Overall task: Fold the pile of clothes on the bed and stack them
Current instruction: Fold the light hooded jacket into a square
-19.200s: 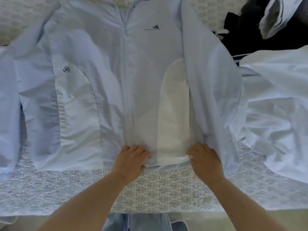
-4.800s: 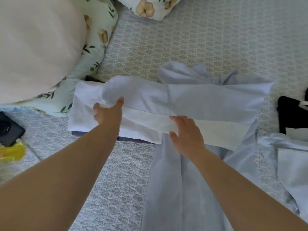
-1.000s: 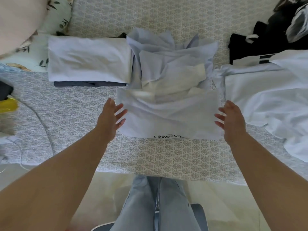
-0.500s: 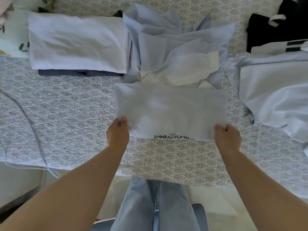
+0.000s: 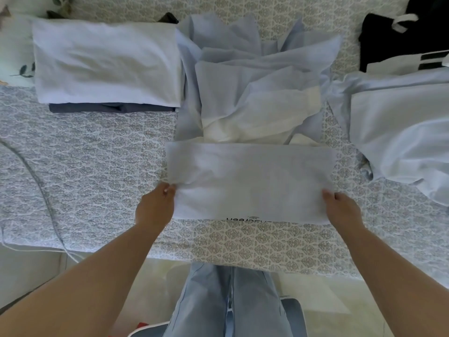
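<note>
Partway through: one stack done, more clothes left.
Left hand and right hand pinch the pale-blue jacket's folded hem; folded stack upper left, seemingly unfolded garments at right.

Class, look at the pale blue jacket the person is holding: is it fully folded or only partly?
Partly folded. The jacket's near part forms a neat rectangle gripped by both hands, but its far part lies crumpled behind.

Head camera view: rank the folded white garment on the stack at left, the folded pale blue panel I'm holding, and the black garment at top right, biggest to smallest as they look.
1 and 2. Folded pale blue panel and folded white garment: they look alike, and the panel is nearer the camera, so unranked.
3. Black garment: smallest, though cut off by the frame edge.
</note>
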